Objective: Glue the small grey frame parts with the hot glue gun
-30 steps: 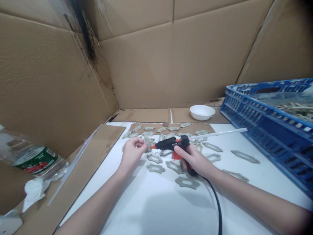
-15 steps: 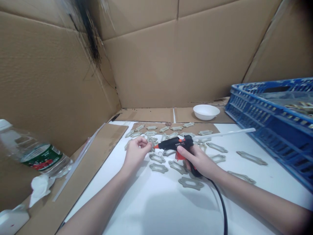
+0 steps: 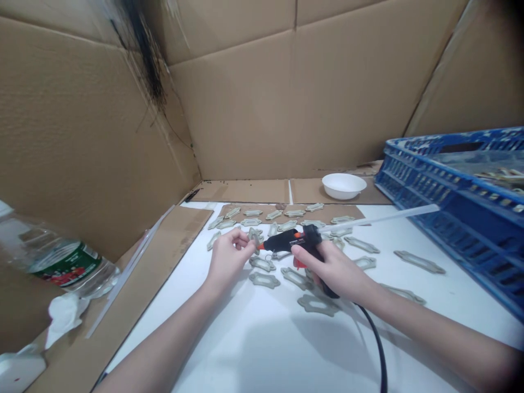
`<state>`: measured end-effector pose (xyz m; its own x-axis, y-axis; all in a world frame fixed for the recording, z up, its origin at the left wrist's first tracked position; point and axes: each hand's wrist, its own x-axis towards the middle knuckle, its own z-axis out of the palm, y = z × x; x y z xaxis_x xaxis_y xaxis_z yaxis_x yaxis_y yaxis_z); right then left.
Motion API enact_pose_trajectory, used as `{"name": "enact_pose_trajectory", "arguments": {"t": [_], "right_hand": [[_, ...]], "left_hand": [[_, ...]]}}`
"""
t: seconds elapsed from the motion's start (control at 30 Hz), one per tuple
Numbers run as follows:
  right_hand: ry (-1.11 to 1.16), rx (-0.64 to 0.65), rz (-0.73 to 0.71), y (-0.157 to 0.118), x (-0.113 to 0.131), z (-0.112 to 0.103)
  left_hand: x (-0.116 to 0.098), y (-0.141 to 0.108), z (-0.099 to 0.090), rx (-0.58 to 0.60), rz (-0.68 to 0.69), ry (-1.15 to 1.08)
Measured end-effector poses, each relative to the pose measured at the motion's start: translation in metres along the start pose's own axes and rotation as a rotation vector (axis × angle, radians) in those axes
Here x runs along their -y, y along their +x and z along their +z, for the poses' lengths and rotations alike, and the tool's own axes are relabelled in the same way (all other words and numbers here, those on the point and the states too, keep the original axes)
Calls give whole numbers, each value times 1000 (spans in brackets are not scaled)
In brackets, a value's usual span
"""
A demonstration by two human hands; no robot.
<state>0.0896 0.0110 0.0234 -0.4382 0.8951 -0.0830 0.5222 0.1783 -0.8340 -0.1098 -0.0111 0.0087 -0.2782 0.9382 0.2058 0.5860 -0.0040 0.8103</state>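
My right hand (image 3: 333, 267) is wrapped round the grip of a black and orange hot glue gun (image 3: 284, 240). A long clear glue stick (image 3: 385, 217) sticks out of its back end, and a black cable runs down from the grip. Pinched between the thumb and fingers of my left hand (image 3: 231, 254) is a small grey-green label frame (image 3: 254, 236), held up off the table. The gun's orange nozzle points left and is at the frame, seemingly touching it. Several similar frames, such as one label frame (image 3: 264, 280), lie flat under and around both hands.
A blue plastic crate (image 3: 446, 191) stands on the right, with a white bowl (image 3: 344, 186) at the back. Lying on the left are a water bottle (image 3: 69, 265), crumpled tissue (image 3: 65, 316) and a white object (image 3: 20, 371). Cardboard walls (image 3: 327, 98) enclose the table.
The gun has tilted slightly, its glue stick end now higher, and its nozzle is closer to the held frame. My left hand has hardly moved. The view has shifted slightly.
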Motion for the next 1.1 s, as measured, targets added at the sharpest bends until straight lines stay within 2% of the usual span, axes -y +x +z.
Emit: {"name": "enact_pose_trajectory", "arguments": {"t": [0.1, 0.23, 0.37, 0.57, 0.73, 0.93, 1.0, 1.1], "right_hand": [[-61, -22, -12, -1, 0, 1], [-80, -58, -7, 2, -3, 0], [101, -162, 25, 7, -5, -4], [337, -280, -84, 13, -20, 2], [427, -406, -111, 15, -34, 8], [416, -503, -133, 17, -43, 8], [386, -510, -140, 18, -45, 8], [358, -509, -161, 18, -47, 9]], "left_hand": [[0, 0, 0, 3, 24, 5], [-2, 1, -6, -75, 34, -15], [-5, 3, -11, -95, 16, -81], [-2, 7, -11, -67, -14, -176], [4, 10, -11, -74, -8, -199], [26, 25, -15, -74, -36, -146], [39, 36, -26, -139, -73, -90], [60, 58, -52, -253, -123, -30]]}}
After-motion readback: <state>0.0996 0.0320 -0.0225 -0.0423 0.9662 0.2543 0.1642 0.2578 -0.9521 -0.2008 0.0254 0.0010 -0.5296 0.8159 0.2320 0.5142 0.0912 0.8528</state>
